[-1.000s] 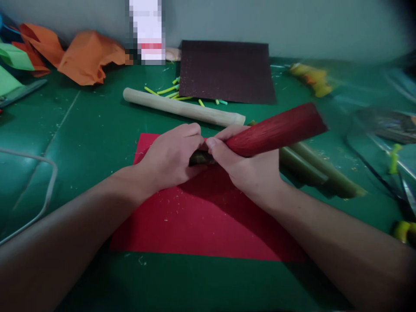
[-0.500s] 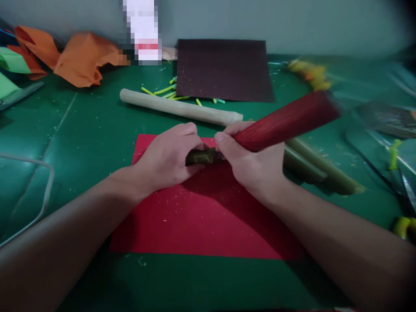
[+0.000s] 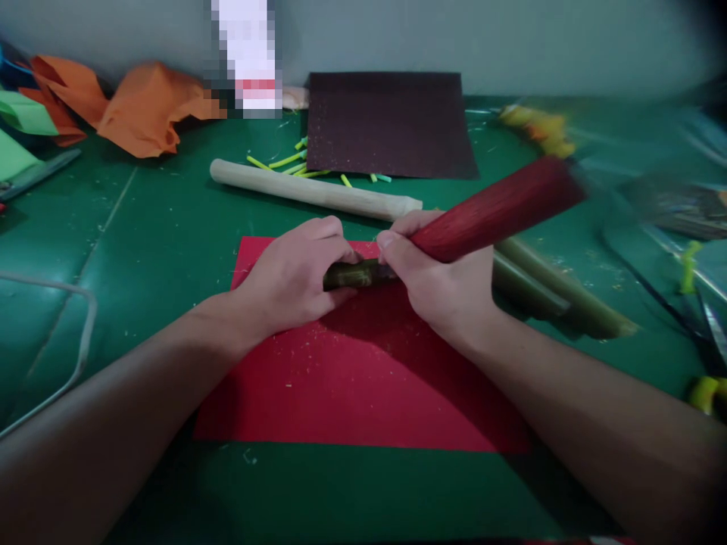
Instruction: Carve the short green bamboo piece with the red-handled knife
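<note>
My left hand (image 3: 298,276) is closed round a short dark green bamboo piece (image 3: 355,275), held level over a red sheet (image 3: 346,393). My right hand (image 3: 446,291) grips a cutting tool with a thick red wooden handle (image 3: 505,208) that slants up to the right. At the bamboo's right end my right thumb and fingers press close, and a dark bit of the tool shows there. The rest of the tool's working end is hidden by my fingers. Small pale shavings lie scattered on the red sheet.
Beyond my hands lie a pale wooden stick (image 3: 312,189), a dark brown sheet (image 3: 391,125) and several yellow-green strips (image 3: 287,160). Green bamboo lengths (image 3: 568,295) rest to the right, near scissors (image 3: 707,325). Crumpled orange paper (image 3: 141,110) sits far left, a bent metal rod (image 3: 85,333) nearer.
The red handle's upper end has shifted slightly left and my right hand a touch with it. Both grips look the same, and the view has tilted a little.
</note>
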A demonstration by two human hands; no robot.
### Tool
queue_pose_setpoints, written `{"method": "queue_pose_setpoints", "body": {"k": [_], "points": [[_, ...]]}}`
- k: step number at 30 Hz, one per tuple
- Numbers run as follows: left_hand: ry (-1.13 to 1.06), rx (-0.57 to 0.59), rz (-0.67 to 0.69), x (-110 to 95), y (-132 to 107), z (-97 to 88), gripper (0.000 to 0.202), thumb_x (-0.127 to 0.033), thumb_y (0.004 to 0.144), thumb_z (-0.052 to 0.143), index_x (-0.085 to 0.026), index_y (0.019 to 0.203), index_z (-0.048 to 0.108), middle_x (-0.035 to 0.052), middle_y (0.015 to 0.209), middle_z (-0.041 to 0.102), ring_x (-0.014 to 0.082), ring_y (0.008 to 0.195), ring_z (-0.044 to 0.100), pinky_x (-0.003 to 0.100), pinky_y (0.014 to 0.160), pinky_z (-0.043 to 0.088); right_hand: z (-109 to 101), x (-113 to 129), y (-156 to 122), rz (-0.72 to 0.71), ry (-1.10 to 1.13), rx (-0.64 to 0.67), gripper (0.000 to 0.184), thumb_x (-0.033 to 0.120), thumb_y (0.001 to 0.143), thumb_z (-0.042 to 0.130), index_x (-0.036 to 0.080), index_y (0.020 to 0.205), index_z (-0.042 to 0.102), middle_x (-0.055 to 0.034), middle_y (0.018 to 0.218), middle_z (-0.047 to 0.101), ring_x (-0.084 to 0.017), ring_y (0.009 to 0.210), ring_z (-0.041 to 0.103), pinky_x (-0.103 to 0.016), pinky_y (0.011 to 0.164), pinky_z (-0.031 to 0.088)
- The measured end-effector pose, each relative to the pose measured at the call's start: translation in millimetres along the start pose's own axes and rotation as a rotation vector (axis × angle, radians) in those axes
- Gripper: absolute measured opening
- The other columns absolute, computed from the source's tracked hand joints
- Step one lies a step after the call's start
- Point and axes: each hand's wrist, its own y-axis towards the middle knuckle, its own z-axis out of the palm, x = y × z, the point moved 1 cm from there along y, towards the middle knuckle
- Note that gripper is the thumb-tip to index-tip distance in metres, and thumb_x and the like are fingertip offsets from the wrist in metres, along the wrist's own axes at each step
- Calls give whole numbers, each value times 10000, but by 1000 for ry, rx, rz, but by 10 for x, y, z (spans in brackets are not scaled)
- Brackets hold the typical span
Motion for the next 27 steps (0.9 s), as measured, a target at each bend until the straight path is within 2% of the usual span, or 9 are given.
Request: {"method": "queue_pose_setpoints", "body": {"k": [5,9,15,22,24,27], "points": [[7,21,-16,5,-2,0,155,-249,837,750,-158,956,711,37,885,590,196,832,573,333,719,462,-18,-31,14,63,17,-5,269,157,781,669,263,567,544,16,573,547,-137,512,501,-318,483,441],[20,5,-1,-4,-1,4,108,-237,834,739,-157,891,694,40,873,586,192,812,564,330,686,444,-25,-25,7,2,37,42,276,151,782,680,265,573,539,25,573,560,-142,530,525,-329,515,467],[32,7,-13,-2,0,2,120,-277,868,693,-166,842,656,44,868,584,190,802,561,331,679,442,-40,-2,-7,-38,-80,114,269,198,789,696,263,580,541,28,567,569,-147,551,545,-320,538,485],[23,21,-12,1,-3,-1,155,-254,846,732,-154,962,706,43,885,589,197,830,572,333,711,459,-25,-52,-8,6,43,-28,228,217,802,691,269,607,585,21,611,598,-142,543,545,-330,539,486],[15,20,-21,1,-6,-2,140,-255,849,730,-162,950,699,37,884,587,190,826,572,324,710,455,-29,-56,-11,8,45,1,235,201,797,678,267,599,569,26,590,578,-145,544,546,-323,528,472],[17,19,-17,2,-5,-5,115,-276,877,696,-167,874,659,31,847,570,184,800,556,320,689,435,-48,-33,-11,-7,-6,129,246,200,796,663,256,583,554,34,564,555,-134,536,526,-310,524,448]]}}
